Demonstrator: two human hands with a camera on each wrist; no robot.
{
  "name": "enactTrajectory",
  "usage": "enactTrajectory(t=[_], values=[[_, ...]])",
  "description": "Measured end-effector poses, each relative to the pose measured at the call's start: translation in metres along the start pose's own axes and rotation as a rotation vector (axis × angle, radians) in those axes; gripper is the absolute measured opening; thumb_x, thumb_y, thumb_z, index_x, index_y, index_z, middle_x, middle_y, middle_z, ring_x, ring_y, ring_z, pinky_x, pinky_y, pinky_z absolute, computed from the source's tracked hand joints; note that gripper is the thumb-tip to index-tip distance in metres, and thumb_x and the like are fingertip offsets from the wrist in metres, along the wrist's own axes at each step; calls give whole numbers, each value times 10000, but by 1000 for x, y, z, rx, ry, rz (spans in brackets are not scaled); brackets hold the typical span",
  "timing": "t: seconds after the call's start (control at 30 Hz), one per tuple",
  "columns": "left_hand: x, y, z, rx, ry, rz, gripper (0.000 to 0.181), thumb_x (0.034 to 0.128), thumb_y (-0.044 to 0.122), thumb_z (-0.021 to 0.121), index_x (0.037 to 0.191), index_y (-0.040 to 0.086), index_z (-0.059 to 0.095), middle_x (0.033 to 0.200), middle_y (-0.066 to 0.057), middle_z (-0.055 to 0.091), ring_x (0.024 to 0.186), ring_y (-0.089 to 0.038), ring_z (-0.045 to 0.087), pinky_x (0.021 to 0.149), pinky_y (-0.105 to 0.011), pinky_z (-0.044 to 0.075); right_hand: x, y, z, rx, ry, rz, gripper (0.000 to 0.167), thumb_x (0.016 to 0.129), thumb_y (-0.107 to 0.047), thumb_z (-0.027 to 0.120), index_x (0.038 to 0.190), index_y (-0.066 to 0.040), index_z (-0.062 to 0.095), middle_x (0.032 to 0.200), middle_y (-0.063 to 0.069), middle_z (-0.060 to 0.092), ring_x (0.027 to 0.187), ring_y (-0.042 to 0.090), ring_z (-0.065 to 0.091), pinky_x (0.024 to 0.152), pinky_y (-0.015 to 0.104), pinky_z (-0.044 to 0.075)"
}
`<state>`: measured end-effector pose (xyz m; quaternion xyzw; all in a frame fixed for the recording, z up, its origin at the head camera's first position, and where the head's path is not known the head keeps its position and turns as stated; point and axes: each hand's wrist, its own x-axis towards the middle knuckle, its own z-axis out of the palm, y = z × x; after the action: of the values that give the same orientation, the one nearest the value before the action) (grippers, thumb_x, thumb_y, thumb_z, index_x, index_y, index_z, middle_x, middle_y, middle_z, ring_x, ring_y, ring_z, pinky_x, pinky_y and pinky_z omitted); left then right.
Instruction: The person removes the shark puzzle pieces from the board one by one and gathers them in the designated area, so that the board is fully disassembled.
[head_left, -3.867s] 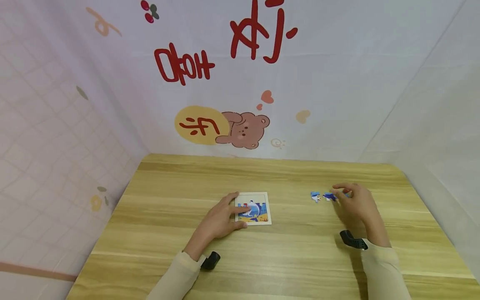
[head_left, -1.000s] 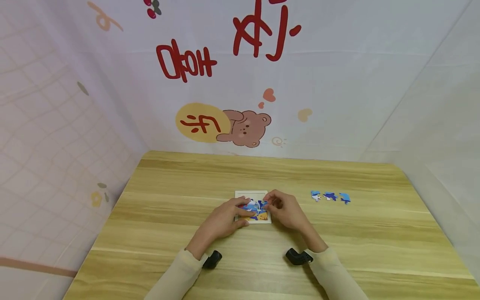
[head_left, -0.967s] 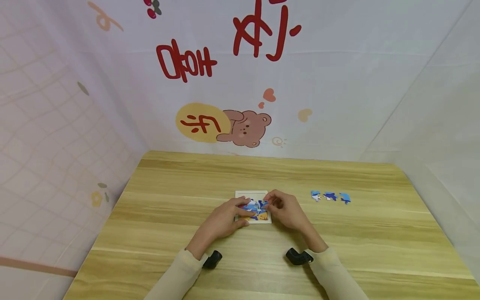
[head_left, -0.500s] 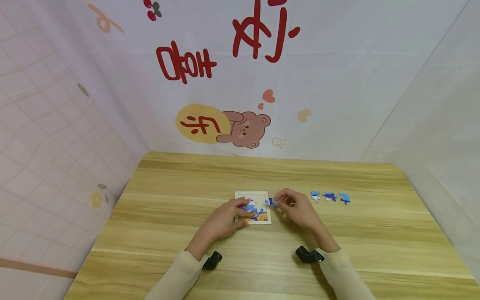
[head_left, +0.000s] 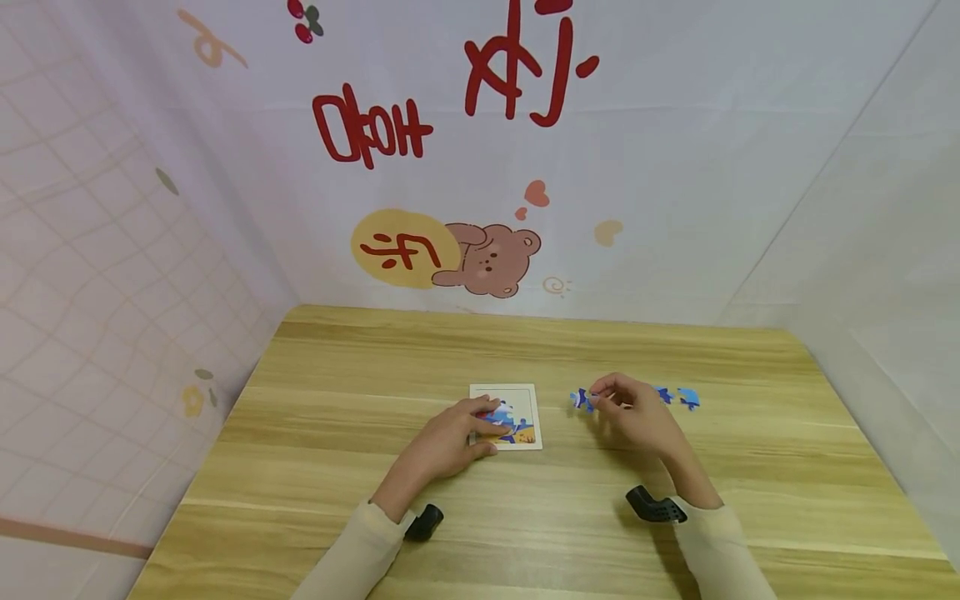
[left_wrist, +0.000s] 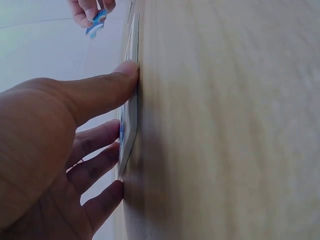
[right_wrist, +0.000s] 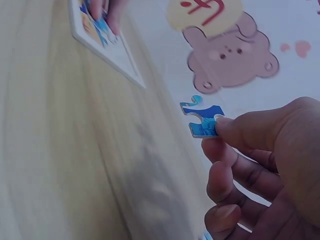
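Observation:
My left hand (head_left: 446, 437) rests on a small white-framed jigsaw board (head_left: 536, 408). Its thumb touches the near edge, while the other fingers lie extended over the picture and along the rim. Sea-scene pieces (head_left: 522, 435) fill the board's lower part, partly under those fingers; its upper part shows pale backing. To the right, my right hand (head_left: 637, 417) pinches a blue jigsaw piece (right_wrist: 207, 122) between thumb and index finger. That piece is held above the table, apart from the board, its knob pointing away from the fingers in the right wrist view.
Loose blue jigsaw pieces lie right of the right hand: one light blue piece (head_left: 688, 397) and a darker piece (head_left: 663, 395) partly hidden by the hand. A wooden table (head_left: 525, 533) bears everything. A printed cloth wall (head_left: 637, 167) stands behind it.
From the loose pieces, my right hand went to the board's right side, then drew back rightward with a jigsaw piece pinched. The left hand has stayed on the board.

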<state>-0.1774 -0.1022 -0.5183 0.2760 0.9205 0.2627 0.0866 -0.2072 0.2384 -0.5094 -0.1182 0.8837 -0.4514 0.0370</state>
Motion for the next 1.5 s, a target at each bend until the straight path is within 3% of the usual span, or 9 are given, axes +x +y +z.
enactTrajectory(t=[0.17,0.47,0.67,1.0,1.2,1.5], values=[[0,0,-1,-2,1,4,352,953,326,735,1304,295,723,1589,9,480,1517,-245,390,1194,-505,392,-4,12,-14,-32,44,-8,74,996,-196,688,1057,-155,693,933,111,712,709,252,646,559,252,466],[1,-1,1,-4,5,1,349,951,331,740,1298,299,726,1587,22,480,1519,-232,386,1197,-491,390,-18,29,-45,-87,114,-3,111,1005,-170,671,1079,-94,704,951,131,719,772,201,679,616,229,484],[1,-1,1,-7,1,-2,352,952,338,737,1302,301,723,1592,25,474,1525,-230,377,1197,-500,388,-32,45,-70,-128,140,44,160,1031,-203,635,1127,-89,695,989,114,715,797,153,678,646,216,511],[0,-1,1,-9,1,-7,353,955,341,733,1305,295,723,1595,21,471,1529,-228,372,1203,-499,382,-49,72,-98,-162,131,129,232,1041,-243,619,1171,-61,679,959,86,710,746,93,650,606,247,516],[0,-2,1,-8,2,-9,351,958,338,731,1307,304,720,1593,25,473,1527,-229,373,1201,-499,383,-54,83,-105,-150,74,159,270,1054,-250,597,1197,-29,655,884,89,681,694,132,595,566,268,491],[0,1,0,-17,6,-3,350,953,330,734,1299,282,726,1589,19,476,1525,-221,376,1193,-487,397,-59,89,-111,-219,57,190,260,1049,-265,604,1166,-49,688,945,62,719,737,36,606,596,233,498]])
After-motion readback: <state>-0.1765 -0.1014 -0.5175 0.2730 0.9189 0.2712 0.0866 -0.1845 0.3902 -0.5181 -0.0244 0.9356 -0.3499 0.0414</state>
